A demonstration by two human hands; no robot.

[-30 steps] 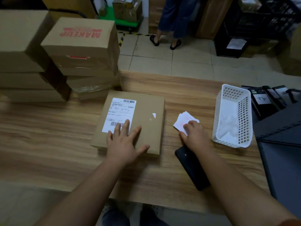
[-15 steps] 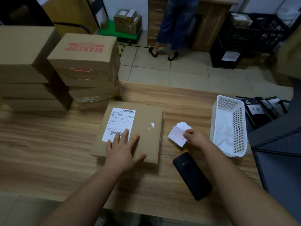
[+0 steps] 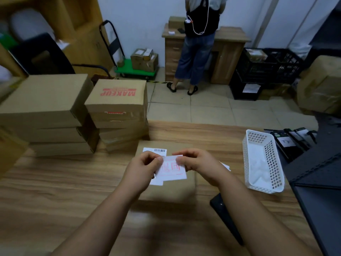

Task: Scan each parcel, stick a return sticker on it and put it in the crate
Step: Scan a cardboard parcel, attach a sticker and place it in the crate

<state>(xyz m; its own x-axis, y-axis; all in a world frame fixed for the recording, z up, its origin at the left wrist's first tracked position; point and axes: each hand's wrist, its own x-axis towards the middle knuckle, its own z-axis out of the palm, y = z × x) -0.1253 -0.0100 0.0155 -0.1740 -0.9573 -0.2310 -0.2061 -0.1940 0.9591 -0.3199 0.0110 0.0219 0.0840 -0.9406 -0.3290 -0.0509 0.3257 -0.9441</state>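
Note:
A flat brown parcel (image 3: 173,189) with a white barcode label (image 3: 156,150) lies on the wooden table in front of me. Above it I hold a white return sticker (image 3: 171,169) with red print. My left hand (image 3: 142,168) pinches its left edge and my right hand (image 3: 197,161) pinches its upper right edge. A few more stickers (image 3: 226,166) peek out from behind my right wrist. A black handheld scanner (image 3: 225,217) lies on the table under my right forearm.
Stacked cardboard boxes (image 3: 118,111) fill the table's left and back. A white perforated basket (image 3: 262,161) stands at the right, by dark devices (image 3: 289,143). Black crates (image 3: 267,65) sit on the floor at the far right. A person (image 3: 199,43) stands at a far desk.
My left hand left the parcel top and my right hand brought a sticker over the parcel; both hands now hold it. The camera tilted up.

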